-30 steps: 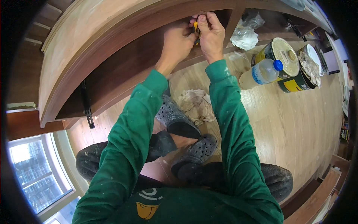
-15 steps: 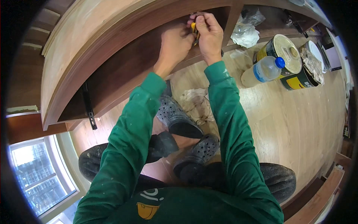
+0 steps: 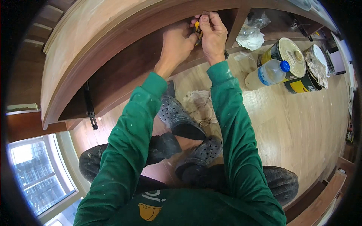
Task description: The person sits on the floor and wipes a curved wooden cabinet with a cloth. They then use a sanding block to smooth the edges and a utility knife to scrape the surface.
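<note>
Both my hands are together inside the opening of a brown wooden cabinet (image 3: 124, 69), just under its curved front edge. My left hand (image 3: 176, 47) is closed around a small yellow-and-black tool (image 3: 197, 26), whose exact kind is hidden by the fingers. Beside it, my right hand (image 3: 213, 37) pinches a small brownish piece (image 3: 205, 13) between thumb and fingers. That piece is too small to name. The tool lies between the two hands, close to the right palm.
To the right on the wooden floor stand a blue-capped plastic bottle (image 3: 266, 74) and paint cans (image 3: 291, 56). Crumpled clear plastic (image 3: 253, 32) lies in the adjoining compartment. A black drawer slide (image 3: 89, 107) sticks out at left. A stained cloth (image 3: 199, 107) is near my clogs (image 3: 179, 116).
My hands stay in nearly the same place around the yellow-and-black tool. The right fingertips have shifted slightly, and the brownish piece shows more clearly. The view has moved a little.
</note>
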`<state>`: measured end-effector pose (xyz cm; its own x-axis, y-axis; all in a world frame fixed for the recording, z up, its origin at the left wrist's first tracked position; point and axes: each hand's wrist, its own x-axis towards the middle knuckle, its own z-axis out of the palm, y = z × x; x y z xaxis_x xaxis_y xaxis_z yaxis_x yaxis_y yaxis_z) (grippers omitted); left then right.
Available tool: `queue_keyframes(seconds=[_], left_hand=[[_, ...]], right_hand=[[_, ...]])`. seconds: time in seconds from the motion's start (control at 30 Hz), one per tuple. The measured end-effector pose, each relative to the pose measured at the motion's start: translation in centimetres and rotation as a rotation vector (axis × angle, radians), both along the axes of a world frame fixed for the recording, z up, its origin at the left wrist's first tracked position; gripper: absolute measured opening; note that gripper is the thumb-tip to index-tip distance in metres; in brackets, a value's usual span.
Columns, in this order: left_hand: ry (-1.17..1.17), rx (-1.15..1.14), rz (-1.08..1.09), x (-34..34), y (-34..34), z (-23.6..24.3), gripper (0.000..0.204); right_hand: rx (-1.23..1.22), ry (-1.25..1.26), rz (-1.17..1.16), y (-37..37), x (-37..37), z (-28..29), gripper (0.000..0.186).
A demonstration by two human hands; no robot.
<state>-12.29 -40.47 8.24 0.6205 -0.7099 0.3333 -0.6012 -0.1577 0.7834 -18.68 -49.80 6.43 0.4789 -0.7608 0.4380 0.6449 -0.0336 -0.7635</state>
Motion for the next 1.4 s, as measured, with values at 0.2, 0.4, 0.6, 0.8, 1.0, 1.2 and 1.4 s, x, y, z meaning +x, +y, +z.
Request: queue_keyframes(seconds=[0.2,0.4,0.6,0.8,1.0,1.2,1.4], left_hand=[[0.053,0.053,0.031,-0.6,0.4,0.7,0.028],[0.032,-0.082,0.033,-0.4,-0.5,-0.5,0.028],[-0.047,-0.004,0.065,-0.8,-0.4,0.5,0.027],[0.013,-0.069,0.059,-0.2,0.0,-0.5,0.026],[-0.005,-0.049,0.073,-0.8,0.2,-0.1,0.026],[0.055,0.025,0.034,-0.7,0.0,0.3,0.027],[0.056,-0.007,-0.149,-1.3,0.2,-0.5,0.027]], right_hand=[[-0.034,-0.012,0.014,0.0,0.1,0.0,0.014],[-0.044,0.018,0.051,-0.2,-0.6,0.6,0.015],[0.012,0.001,0.043,-0.5,-0.4,0.2,0.015],[-0.002,0.001,0.045,0.0,-0.1,0.4,0.014],[-0.031,-0.030,0.087,-0.2,-0.1,0.2,0.015],[0.124,-0.110,0.105,-0.1,-0.1,0.2,0.018],[0.139,-0.058,-0.013,0.8,-3.2,-0.8,0.016]])
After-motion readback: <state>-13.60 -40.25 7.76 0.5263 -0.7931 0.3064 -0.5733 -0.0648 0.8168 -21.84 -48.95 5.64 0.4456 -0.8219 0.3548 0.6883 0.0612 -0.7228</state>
